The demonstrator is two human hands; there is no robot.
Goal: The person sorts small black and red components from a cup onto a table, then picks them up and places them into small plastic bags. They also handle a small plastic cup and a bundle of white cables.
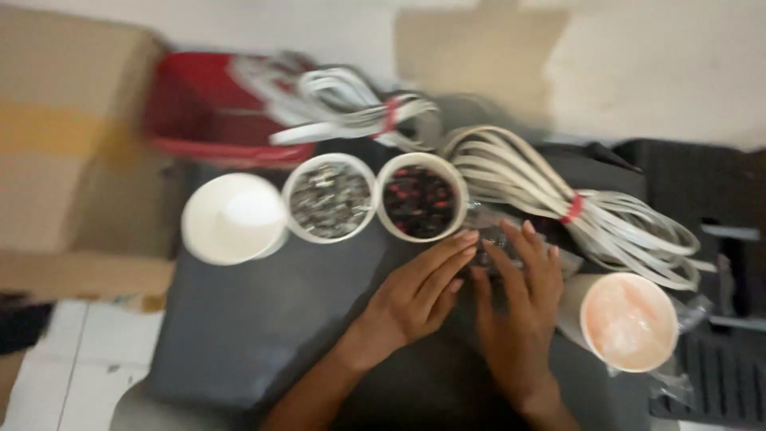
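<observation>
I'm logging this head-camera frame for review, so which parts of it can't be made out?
- Head view: the small clear thing under the left hand and right hand is hidden by the fingers and blurred.
- The contents of the white round cup of grey bits and the white round cup of dark red bits are too blurred to identify.
- The forearms are cut off by the bottom edge.

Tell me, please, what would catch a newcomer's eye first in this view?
Probably the two hands, left hand and right hand, meeting at the centre over a small, blurred thing on the grey surface. Just behind them runs a row of three white cups, one with dark red pieces. Bundles of white cable loop at the right.
</observation>
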